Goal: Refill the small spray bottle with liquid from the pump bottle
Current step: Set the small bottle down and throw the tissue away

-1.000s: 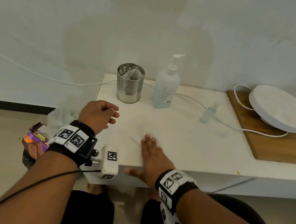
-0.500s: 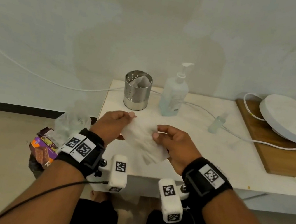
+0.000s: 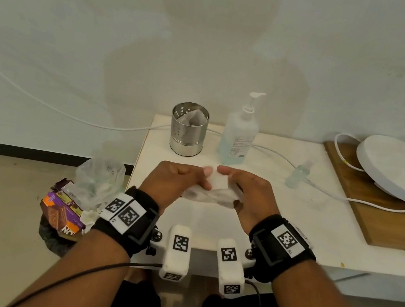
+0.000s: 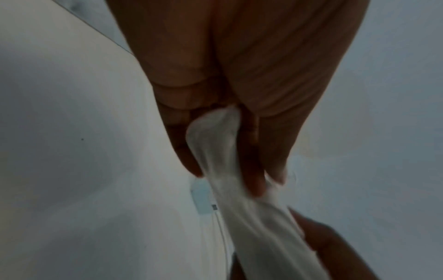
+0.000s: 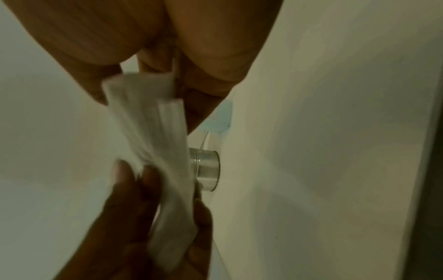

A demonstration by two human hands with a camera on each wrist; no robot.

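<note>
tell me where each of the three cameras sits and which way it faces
Head: worn on the head, looking forward and down at the white table, pump bottle, small spray bottle and metal cup; both forearms, left hand and right hand show.
Left wrist: under the left palm, looking along the fingers pinching a white tissue.
Right wrist: under the right palm, looking along its fingers toward the cup; the left hand's fingers show too.
Shared: all three show the tissue held by both hands.

The white disc (image 3: 400,168) at the bench's far right corner runs off the picture's edge. The tissue (image 3: 212,192) is partly buried between both hands, and the pump bottle's (image 3: 238,137) label print is too small to read.
</note>
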